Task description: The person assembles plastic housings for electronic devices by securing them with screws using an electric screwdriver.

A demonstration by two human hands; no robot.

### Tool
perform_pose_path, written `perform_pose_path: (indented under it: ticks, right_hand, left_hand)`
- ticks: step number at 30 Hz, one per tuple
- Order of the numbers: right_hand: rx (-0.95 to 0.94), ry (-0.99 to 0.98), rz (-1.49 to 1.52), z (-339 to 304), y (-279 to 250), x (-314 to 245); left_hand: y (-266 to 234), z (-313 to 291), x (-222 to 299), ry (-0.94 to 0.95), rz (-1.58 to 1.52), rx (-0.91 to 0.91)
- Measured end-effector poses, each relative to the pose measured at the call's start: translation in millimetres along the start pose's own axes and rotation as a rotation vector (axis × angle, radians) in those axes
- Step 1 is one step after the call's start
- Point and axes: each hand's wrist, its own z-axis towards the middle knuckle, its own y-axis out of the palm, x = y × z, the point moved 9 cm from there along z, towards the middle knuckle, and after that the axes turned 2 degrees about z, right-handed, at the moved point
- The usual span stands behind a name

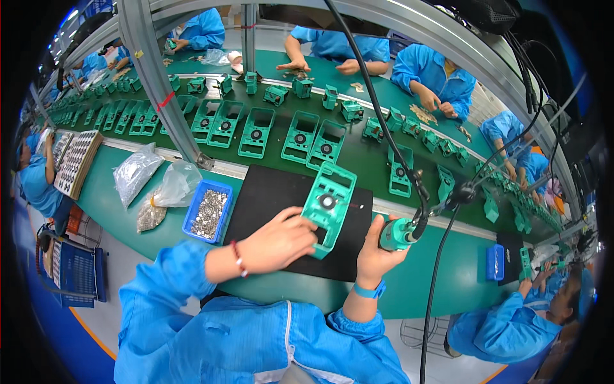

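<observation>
My left hand has its fingers curled over the lower left edge of a green plastic housing. The housing is a long open tray shape with a round black-and-white part in its middle, and it sits over a black mat. My left thumb is hidden. In my right hand, just right of the housing, is a green electric screwdriver hanging from a black cable. Its tip cannot be made out. Left of the mat stands a blue bin filled with small metal screws.
Clear plastic bags lie left of the bin. Beyond the mat, a dark green conveyor carries several green housings and smaller green parts. A metal post rises at its near edge. People in blue work across and beside me.
</observation>
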Motion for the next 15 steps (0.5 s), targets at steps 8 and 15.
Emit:
perform_pose_path:
  ticks: [8, 15]
  right_hand:
    - [-0.019, -0.176, -0.215, -7.1, -6.8, 4.2]
    - [-0.144, -0.229, -0.242, -16.0, -1.7, 20.8]
  left_hand:
    - [66.7, 135.8, -91.5, -0.011, -0.028, 0.154]
    - [136.0, 203.6, -169.2, -0.217, -0.005, 0.072]
